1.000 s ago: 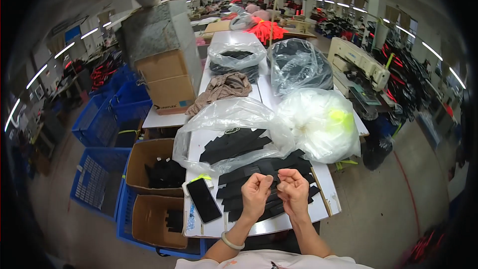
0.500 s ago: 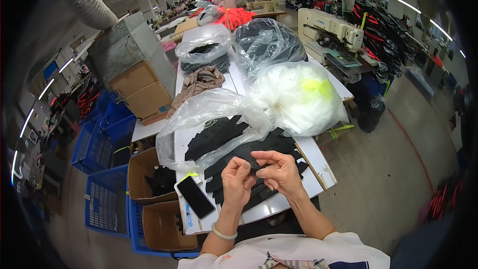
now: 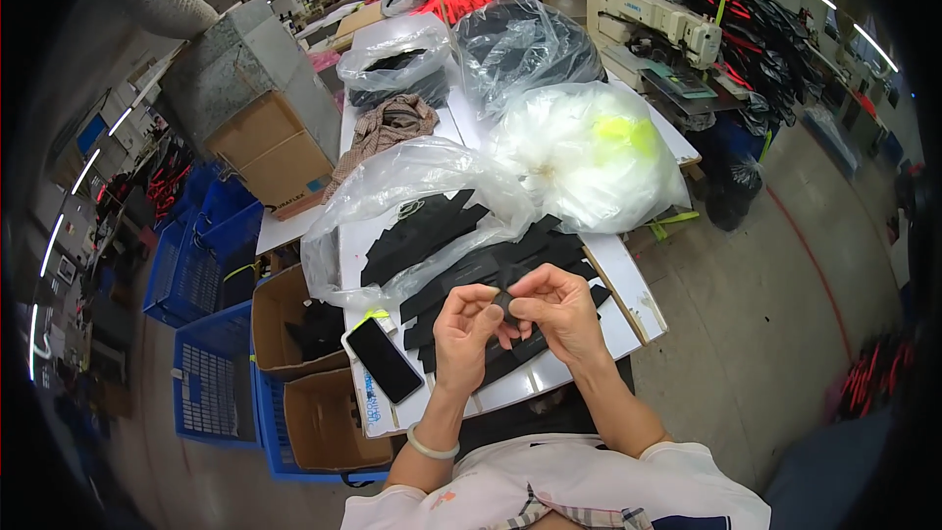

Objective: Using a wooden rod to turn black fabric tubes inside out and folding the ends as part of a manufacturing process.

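Observation:
Close together over the near end of the white table (image 3: 628, 280), my left hand (image 3: 467, 332) and my right hand (image 3: 557, 312) pinch a small black fabric piece (image 3: 505, 302) between thumbs and fingers. Its exact shape is partly hidden by my fingers. Beneath and behind them lie overlapping black fabric strips (image 3: 442, 302). More black strips (image 3: 417, 238) rest inside an opened clear plastic bag (image 3: 339, 226) just beyond. Left of my left hand, a black-screened phone (image 3: 385, 360) lies at the table's edge.
A stuffed white translucent bag (image 3: 579, 172) and a clear bag of black material (image 3: 525, 54) stand farther back. A checked cloth (image 3: 388, 132) lies to their left. Cardboard boxes (image 3: 334, 417) and blue crates (image 3: 211, 383) are at the left. A sewing machine (image 3: 653, 20) stands at the far right.
My hands have drawn closer together on the small black piece, and the right fingers have curled in over it. The whole view has tilted slightly, so the table sits higher.

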The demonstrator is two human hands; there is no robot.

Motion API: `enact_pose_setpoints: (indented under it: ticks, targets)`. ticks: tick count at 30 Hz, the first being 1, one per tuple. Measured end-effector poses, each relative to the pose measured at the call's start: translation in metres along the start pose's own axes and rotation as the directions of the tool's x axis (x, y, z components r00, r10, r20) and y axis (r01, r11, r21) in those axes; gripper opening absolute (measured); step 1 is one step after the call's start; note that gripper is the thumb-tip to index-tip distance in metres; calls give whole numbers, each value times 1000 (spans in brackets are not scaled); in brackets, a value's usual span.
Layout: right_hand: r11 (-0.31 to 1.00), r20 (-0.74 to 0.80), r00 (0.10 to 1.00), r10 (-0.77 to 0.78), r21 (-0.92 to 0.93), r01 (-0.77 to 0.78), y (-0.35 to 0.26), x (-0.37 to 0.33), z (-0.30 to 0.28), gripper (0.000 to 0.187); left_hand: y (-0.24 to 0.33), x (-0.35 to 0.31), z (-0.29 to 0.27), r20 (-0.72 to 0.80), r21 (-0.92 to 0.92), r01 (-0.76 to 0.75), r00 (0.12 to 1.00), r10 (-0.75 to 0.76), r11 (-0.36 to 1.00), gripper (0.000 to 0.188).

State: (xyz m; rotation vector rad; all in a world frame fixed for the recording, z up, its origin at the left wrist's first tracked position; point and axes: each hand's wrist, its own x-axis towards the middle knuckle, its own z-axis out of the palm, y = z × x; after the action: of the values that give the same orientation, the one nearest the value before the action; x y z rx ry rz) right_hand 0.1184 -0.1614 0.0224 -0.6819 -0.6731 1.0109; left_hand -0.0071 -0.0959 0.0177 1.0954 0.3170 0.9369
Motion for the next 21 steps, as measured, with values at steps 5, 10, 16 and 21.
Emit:
enact_pose_setpoints:
  ticks: [5,10,16,21]
  targets:
    - [966,-59,992,115,240,-98,7,-2,1,14,0,-2,-13,45,29,-10,999,9,1000,18]
    - [984,-81,997,-16,-178,1,5,-11,18,13,18,10,-33,167,-193,409,909,-381,892,12]
    - [904,-11,1000,14,-426,-17,1,-11,11,14,6,0,-19,-42,213,182,983,-177,960,8]
    - [932,-151,940,305,252,-262,26,-7,-2,18,-18,-15,-14,-135,641,-75,969,208,764,5]
